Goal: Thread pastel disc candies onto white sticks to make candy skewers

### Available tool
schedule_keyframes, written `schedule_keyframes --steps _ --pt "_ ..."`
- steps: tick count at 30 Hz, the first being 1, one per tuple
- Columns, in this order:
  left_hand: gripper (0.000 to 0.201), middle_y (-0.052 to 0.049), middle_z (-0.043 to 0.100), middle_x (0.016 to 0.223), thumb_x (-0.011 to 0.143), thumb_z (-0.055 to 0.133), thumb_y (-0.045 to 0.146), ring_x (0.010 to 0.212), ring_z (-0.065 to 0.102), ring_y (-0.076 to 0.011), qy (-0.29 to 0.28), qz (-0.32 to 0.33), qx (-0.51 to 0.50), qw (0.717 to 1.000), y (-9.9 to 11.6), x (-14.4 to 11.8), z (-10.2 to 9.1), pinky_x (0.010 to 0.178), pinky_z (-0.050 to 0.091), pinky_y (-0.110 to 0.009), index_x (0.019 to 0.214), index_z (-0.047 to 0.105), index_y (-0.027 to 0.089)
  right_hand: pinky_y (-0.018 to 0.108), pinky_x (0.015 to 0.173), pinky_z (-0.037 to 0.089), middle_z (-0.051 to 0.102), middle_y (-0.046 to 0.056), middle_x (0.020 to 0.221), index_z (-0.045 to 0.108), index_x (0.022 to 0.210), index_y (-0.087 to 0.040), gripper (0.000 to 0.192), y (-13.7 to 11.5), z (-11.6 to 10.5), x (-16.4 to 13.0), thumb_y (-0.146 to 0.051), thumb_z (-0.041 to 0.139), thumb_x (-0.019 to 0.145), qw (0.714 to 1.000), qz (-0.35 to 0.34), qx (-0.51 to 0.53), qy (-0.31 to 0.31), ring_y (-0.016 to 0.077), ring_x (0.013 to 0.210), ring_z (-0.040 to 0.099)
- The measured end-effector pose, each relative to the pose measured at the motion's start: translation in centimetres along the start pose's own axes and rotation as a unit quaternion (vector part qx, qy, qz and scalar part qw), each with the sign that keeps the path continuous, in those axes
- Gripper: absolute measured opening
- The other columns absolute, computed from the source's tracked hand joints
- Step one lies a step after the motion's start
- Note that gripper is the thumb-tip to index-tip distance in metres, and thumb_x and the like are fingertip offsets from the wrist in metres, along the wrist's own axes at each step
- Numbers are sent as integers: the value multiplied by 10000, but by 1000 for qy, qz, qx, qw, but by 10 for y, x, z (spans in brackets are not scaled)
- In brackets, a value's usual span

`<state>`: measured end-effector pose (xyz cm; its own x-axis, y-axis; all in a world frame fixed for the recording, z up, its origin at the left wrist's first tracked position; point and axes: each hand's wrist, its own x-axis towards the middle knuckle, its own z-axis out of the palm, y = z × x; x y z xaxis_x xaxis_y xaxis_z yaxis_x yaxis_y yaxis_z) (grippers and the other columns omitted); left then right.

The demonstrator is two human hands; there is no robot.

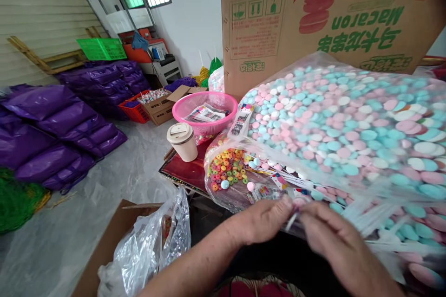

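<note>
My left hand and my right hand meet low in the middle, fingertips pinched together on a small clear packet that is blurred. Just beyond them lie a clear bag of small coloured ring candies and several printed packets. A large clear plastic bag of pink, white and blue round candies fills the right side, its edge right over my hands.
A lidded paper cup stands on a dark red table. A pink basket with packets sits behind it, a big "Macaron" carton beyond. Purple sacks cover the floor at left. A crumpled plastic bag sits in a cardboard box.
</note>
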<state>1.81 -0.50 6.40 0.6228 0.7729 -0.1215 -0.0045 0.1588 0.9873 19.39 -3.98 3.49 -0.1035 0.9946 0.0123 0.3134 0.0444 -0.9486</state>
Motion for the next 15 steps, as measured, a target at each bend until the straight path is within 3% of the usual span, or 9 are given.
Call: schedule_keyframes --steps 2,4,7,9,11,13,15 --pt "545 -58 609 799 858 375 599 790 552 -189 38 36 44 998 -11 4 12 778 432 -307 906 671 144 233 367 321 410 -44 461 569 725 -222 307 2 14 -7 -457 445 879 995 50 84 -34 108 376 362" --pt "481 -52 604 876 847 471 530 816 548 -179 55 71 23 996 -16 5 20 786 435 -293 1108 616 153 227 335 299 349 -57 424 540 653 -224 367 4 28 -13 -478 417 887 982 73 166 -46 95 333 290" --pt "624 -77 619 1013 744 627 522 923 578 -215 6 109 -77 991 -13 1 18 856 430 -326 1264 528 192 227 301 305 318 -58 384 498 543 -234 449 6 30 -14 -449 363 913 980 42 192 -41 97 301 253" --pt "637 -103 648 997 702 589 645 970 590 -256 -59 119 -109 985 -7 -5 11 881 424 -357 1128 637 173 235 341 387 442 -26 441 567 580 -230 423 3 20 -12 -409 375 913 986 24 164 -36 117 349 378" --pt "698 -119 677 884 715 422 762 944 607 -273 -77 89 -68 991 -2 -10 3 876 424 -367 877 719 152 227 442 464 577 7 593 632 718 -218 297 -2 6 -12 -381 449 885 995 18 99 1 142 491 523" --pt "723 -103 671 739 756 318 765 851 624 -257 -36 28 4 999 -1 -11 0 824 443 -344 693 705 158 221 513 489 621 7 691 620 827 -237 169 -6 -2 -15 -364 513 852 998 -5 24 57 160 587 572" --pt "652 -62 635 626 792 344 710 763 618 -232 29 -18 37 999 -6 -8 4 745 459 -310 643 679 172 228 558 496 630 8 722 588 858 -252 116 -8 -1 -18 -350 526 843 993 -48 -48 94 168 615 578"
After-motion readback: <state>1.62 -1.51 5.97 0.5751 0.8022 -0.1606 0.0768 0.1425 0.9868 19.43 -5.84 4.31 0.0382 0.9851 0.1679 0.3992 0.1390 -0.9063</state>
